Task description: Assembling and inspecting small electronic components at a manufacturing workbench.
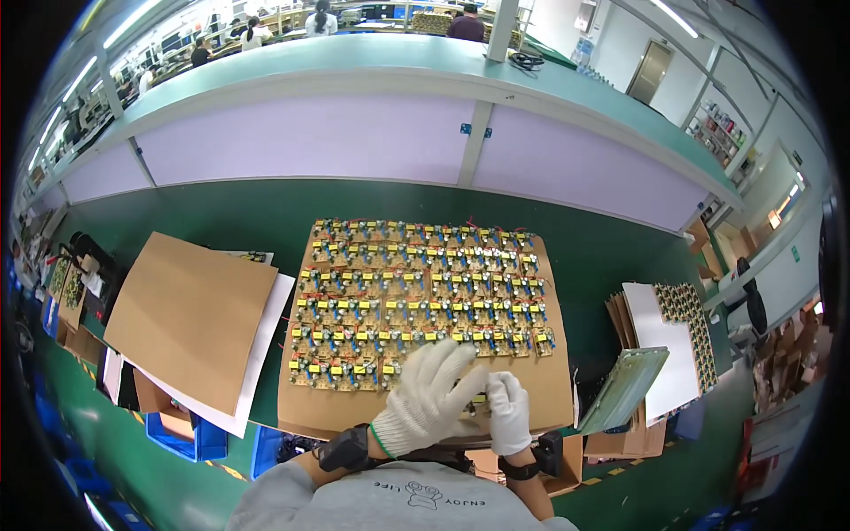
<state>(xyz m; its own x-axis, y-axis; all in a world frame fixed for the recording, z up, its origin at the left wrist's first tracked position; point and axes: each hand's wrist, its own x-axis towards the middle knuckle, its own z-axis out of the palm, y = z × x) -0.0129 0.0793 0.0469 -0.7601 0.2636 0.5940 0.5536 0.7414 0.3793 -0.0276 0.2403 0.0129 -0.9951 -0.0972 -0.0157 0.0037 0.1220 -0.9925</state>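
Observation:
Rows of small circuit boards (407,283) with yellow labels, blue parts and red wires cover a sheet of brown cardboard (332,414). My left hand (425,394), in a white knit glove, is over the near edge of the rows with its fingers stretched out. Close beside it, my right hand (509,411) wears a thinner white glove, and its fingers are bent and closed together. Between the two hands shows a small dark and yellowish piece (479,404), partly covered by them. What the right fingertips pinch, if anything, is hidden.
To the left lie a large cardboard sheet (195,319) and white sheets. Green panels (624,389) lean at the right, beside a white sheet (660,367) edged with more boards. Blue bins (181,435) stand below. A long green-topped bench (354,62) spans the back, with people beyond.

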